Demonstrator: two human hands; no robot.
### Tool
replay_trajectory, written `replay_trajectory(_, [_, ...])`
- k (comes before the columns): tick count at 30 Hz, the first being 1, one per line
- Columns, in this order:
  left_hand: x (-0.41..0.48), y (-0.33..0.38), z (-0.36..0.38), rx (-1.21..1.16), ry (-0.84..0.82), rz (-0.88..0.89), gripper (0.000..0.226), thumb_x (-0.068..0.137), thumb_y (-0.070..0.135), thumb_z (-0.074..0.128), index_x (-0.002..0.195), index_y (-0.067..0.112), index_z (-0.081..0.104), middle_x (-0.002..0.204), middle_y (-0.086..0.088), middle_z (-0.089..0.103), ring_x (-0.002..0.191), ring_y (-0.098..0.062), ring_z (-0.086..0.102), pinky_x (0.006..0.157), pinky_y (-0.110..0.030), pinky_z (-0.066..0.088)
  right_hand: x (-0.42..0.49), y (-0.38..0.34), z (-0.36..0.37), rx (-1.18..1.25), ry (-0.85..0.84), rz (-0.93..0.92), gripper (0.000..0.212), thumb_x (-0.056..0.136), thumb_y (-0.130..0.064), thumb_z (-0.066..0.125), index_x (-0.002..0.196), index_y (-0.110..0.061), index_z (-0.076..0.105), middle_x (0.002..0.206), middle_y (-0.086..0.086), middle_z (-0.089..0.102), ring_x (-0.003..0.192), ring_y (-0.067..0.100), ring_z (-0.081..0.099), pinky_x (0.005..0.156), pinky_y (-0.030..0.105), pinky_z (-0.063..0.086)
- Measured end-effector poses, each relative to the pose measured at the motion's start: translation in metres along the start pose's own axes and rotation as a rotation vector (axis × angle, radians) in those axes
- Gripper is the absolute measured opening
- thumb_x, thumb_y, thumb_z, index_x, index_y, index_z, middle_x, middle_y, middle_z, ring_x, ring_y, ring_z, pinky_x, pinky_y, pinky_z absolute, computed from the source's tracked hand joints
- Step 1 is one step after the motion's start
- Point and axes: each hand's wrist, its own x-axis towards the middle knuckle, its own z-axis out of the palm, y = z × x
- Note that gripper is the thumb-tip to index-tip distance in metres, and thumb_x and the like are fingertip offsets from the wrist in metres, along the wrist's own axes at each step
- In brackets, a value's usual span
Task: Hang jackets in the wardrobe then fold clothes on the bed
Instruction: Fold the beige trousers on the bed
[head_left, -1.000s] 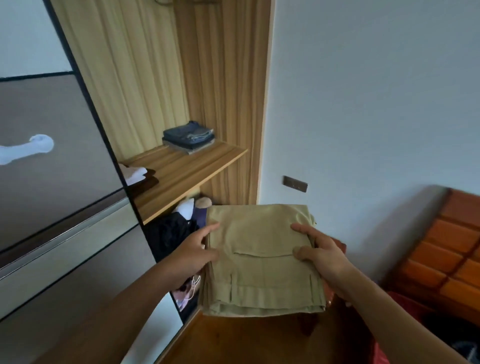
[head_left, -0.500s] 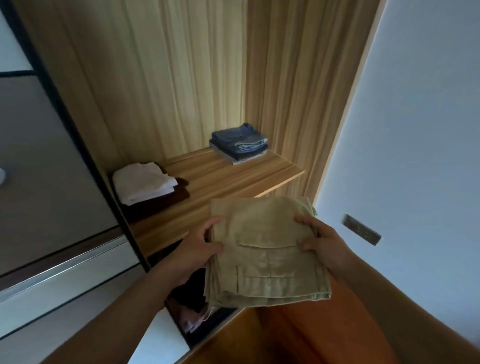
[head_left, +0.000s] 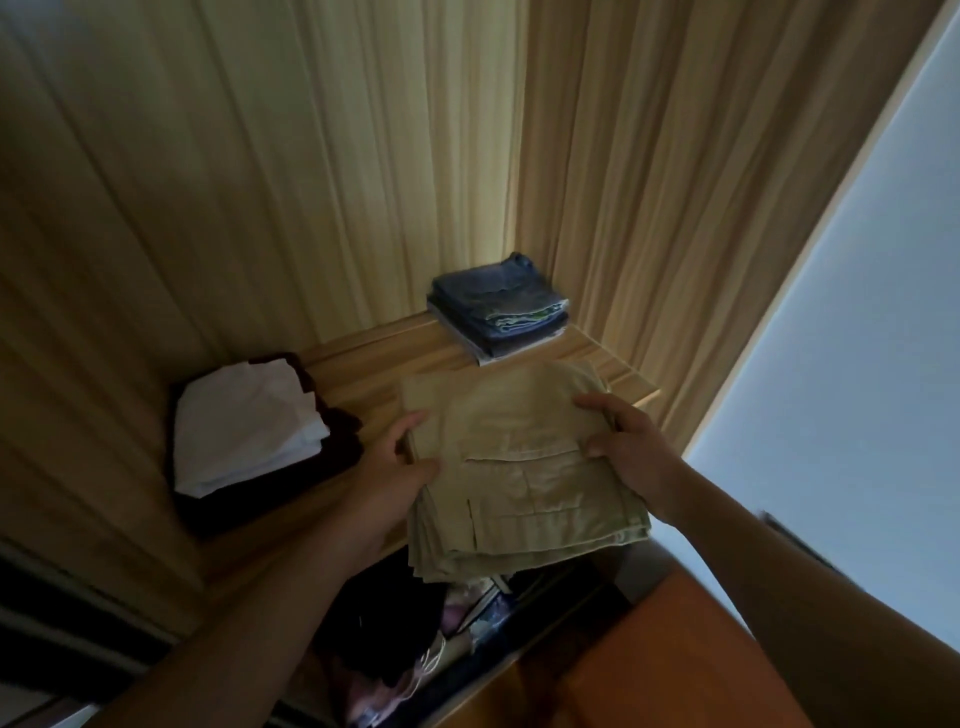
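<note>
L hand (head_left: 387, 491), R hand (head_left: 631, 449) grip khakis (head_left: 524, 467) over shelf (head_left: 363, 376) front edge.

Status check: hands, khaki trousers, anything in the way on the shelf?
Grip: left hand and right hand both hold folded khaki trousers. Trousers over shelf front edge, landing unclear. White stack left, denim stack behind.
</note>
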Motion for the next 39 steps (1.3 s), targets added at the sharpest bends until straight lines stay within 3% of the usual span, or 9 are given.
replay_trajectory(6, [0.082, 0.024, 0.018, -0.055, 0.091, 0.011, 0.059, 0.093, 0.005, 0.064, 0.141, 0.037, 0.050, 0.125, 0.005, 0.059, 0.107, -0.009, 0.061, 0.079, -0.024, 0.053, 0.109, -0.038, -0.007, -0.120, -0.104, -0.068, 0.060, 0.084, 0.012, 0.056, 0.135, -0.020, 0.059, 0.126, -0.004, 0.054, 0.102, 0.016, 0.055, 0.073, 0.024, 0.045])
replay_trajectory(13, [0.226, 0.079, 0.042, -0.089, 0.150, 0.055, 0.060, 0.092, 0.015, 0.072, 0.142, 0.039, 0.051, 0.132, 0.004, 0.059, 0.116, -0.016, 0.062, 0.102, -0.038, 0.053, 0.282, -0.096, -0.028, -0.369, -0.153, -0.239, 0.036, 0.097, -0.006, 0.058, 0.124, -0.028, 0.065, 0.118, -0.001, 0.059, 0.099, 0.016, 0.062, 0.095, 0.039, 0.053])
replay_trajectory(17, [0.315, 0.094, 0.055, -0.115, 0.157, 0.053, 0.062, 0.090, 0.011, 0.072, 0.145, 0.031, 0.050, 0.135, -0.002, 0.060, 0.117, -0.019, 0.062, 0.102, -0.040, 0.053, 0.383, -0.113, -0.022, -0.558, -0.182, -0.302, 0.026, 0.100, -0.005, 0.054, 0.114, -0.020, 0.069, 0.127, 0.008, 0.057, 0.129, 0.036, 0.054, 0.109, 0.043, 0.044])
replay_trajectory(22, [0.398, 0.089, 0.062, -0.200, 0.161, 0.006, 0.066, 0.088, 0.012, 0.076, 0.146, 0.030, 0.049, 0.134, -0.005, 0.059, 0.115, -0.022, 0.064, 0.097, -0.044, 0.056, 0.474, -0.115, -0.011, -0.844, -0.155, -0.333, 0.039, 0.106, -0.011, 0.044, 0.144, -0.007, 0.054, 0.148, 0.016, 0.051, 0.137, 0.035, 0.047, 0.111, 0.038, 0.036])
replay_trajectory(27, [0.452, 0.076, 0.059, -0.262, 0.117, -0.040, 0.075, 0.086, 0.015, 0.079, 0.150, 0.031, 0.043, 0.143, -0.006, 0.055, 0.120, -0.024, 0.062, 0.100, -0.049, 0.054, 0.541, -0.101, 0.000, -0.972, -0.167, -0.313, 0.044, 0.101, -0.009, 0.050, 0.145, -0.011, 0.051, 0.149, 0.021, 0.046, 0.135, 0.039, 0.045, 0.110, 0.039, 0.037])
replay_trajectory(31, [0.462, 0.060, 0.056, 0.205, 0.016, -0.094, 0.075, 0.097, 0.025, 0.066, 0.159, 0.031, 0.025, 0.162, -0.002, 0.031, 0.142, -0.024, 0.040, 0.118, -0.037, 0.033, 0.551, -0.080, 0.004, -1.189, -0.203, -0.286, 0.063, 0.096, -0.008, 0.057, 0.154, -0.027, 0.040, 0.158, 0.018, 0.030, 0.139, 0.038, 0.040, 0.110, 0.040, 0.040])
replay_trajectory(34, [0.466, 0.052, 0.059, 0.510, 0.142, 0.008, 0.069, 0.100, 0.033, 0.058, 0.160, 0.030, 0.024, 0.166, -0.005, 0.016, 0.151, -0.029, 0.022, 0.120, -0.038, 0.024, 0.544, -0.060, 0.011, -1.200, -0.138, -0.415, 0.061, 0.100, -0.019, 0.053, 0.155, -0.038, 0.035, 0.160, 0.013, 0.031, 0.140, 0.035, 0.041, 0.108, 0.045, 0.044])
replay_trajectory(36, [0.479, 0.055, 0.066, 0.638, 0.250, 0.108, 0.068, 0.099, 0.038, 0.053, 0.159, 0.034, 0.021, 0.168, -0.010, 0.002, 0.155, -0.032, 0.001, 0.125, -0.046, 0.013, 0.541, -0.047, 0.021, -1.224, -0.166, -0.473, 0.055, 0.104, -0.045, 0.040, 0.157, -0.032, 0.033, 0.166, 0.010, 0.022, 0.150, 0.037, 0.026, 0.118, 0.049, 0.031])
replay_trajectory(39, [0.500, 0.050, 0.084, 0.963, 0.146, 0.144, 0.078, 0.096, 0.063, 0.040, 0.159, 0.040, 0.001, 0.166, -0.012, -0.019, 0.151, -0.033, -0.026, 0.122, -0.054, -0.003, 0.540, -0.025, 0.038, -1.388, -0.265, -0.369, 0.082, 0.088, -0.079, 0.009, 0.161, -0.039, 0.008, 0.171, 0.006, 0.003, 0.156, 0.035, 0.001, 0.125, 0.055, 0.007])
